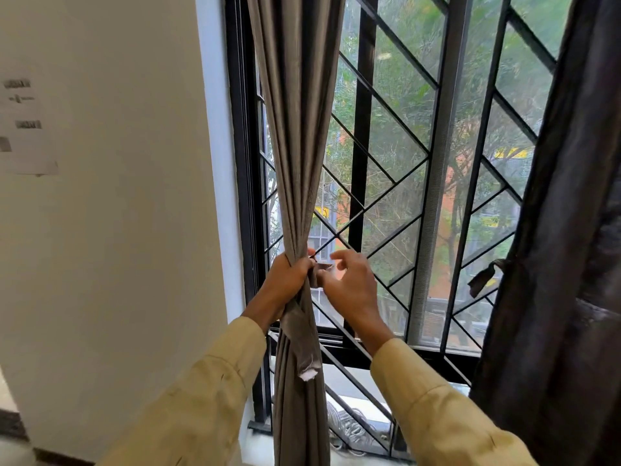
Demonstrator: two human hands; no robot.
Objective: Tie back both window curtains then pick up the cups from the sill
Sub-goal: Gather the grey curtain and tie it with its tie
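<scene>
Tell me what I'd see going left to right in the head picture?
White printed paper sheet → gathered grey-brown fabric curtain → black metal diamond-pattern window grille → dark brown fabric curtain.

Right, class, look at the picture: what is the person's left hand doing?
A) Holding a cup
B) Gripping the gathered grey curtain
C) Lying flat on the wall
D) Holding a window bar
B: the left hand has its fingers curled round the bunched grey curtain, squeezing its folds together.
</scene>
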